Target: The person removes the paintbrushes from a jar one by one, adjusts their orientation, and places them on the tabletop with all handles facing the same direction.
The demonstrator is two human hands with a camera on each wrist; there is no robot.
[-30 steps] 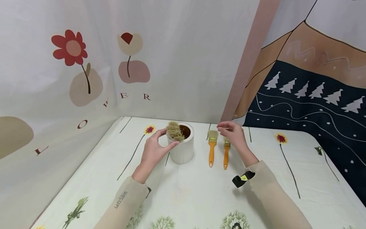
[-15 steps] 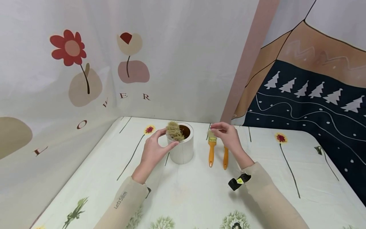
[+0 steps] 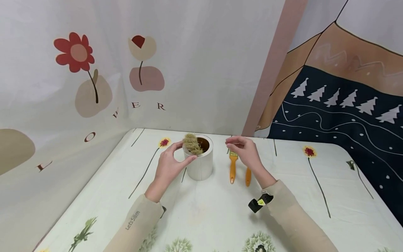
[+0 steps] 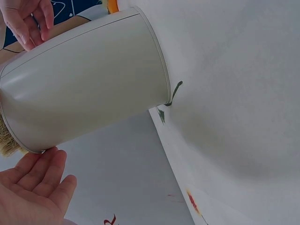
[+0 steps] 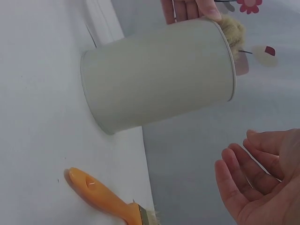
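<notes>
A white cylindrical canister (image 3: 200,168) stands upright on the table, showing a brown interior. Tan, straw-like fibre (image 3: 192,143) bunches over its left rim. My left hand (image 3: 168,168) holds the canister at that rim, thumb in front and fingertips farther back; in the left wrist view its fingertips touch the rim. Above two flat paintbrushes hovers my right hand (image 3: 247,152), its fingers loosely bent; the right wrist view shows nothing clear between them. It hides the bristles of the left brush (image 3: 232,168) and most of the right brush (image 3: 248,177), both orange-handled.
A white cloth with printed flowers covers the table (image 3: 201,210). Behind and to the left hangs a pale printed curtain (image 3: 201,70). At the right is a dark panel (image 3: 340,115) with tree drawings. A black wrist camera (image 3: 260,203) hangs below my right wrist.
My right hand has moved left from over the right brush to above the bristles of the left one, towards the canister. The left hand, canister and brushes have stayed in place.
</notes>
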